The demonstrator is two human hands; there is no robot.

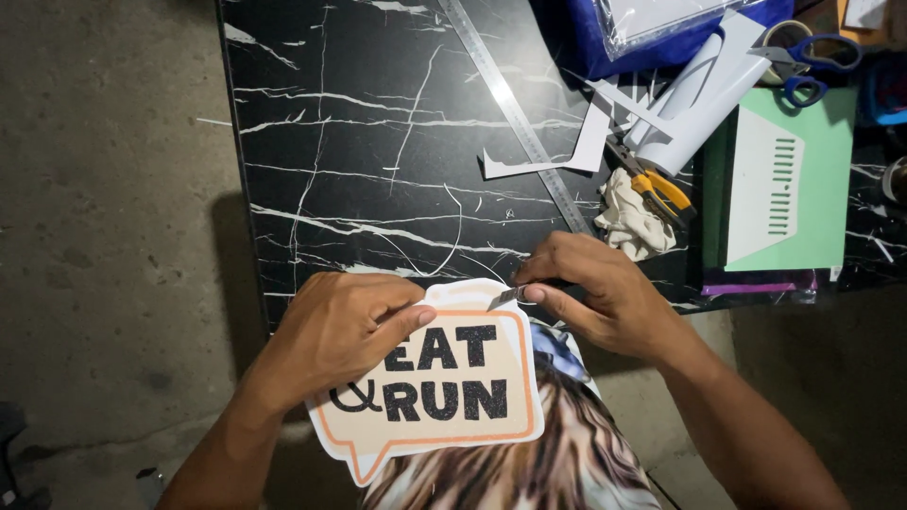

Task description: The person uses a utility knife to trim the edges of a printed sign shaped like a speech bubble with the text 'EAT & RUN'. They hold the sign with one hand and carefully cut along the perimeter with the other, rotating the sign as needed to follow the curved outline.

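My left hand (345,331) pinches the speech-bubble sign (444,387), which hangs just off the near edge of the black marble tabletop (378,142) over my lap. My right hand (590,293) is pinched around a small blade (505,297) at the sign's top edge. Best bet, I think: keep the blade shallow, follow the white border slowly, and turn the sign rather than my wrist. Count so far: one sign, one steel ruler (515,113), one pair of scissors (803,61), one yellow-handled pliers (661,189).
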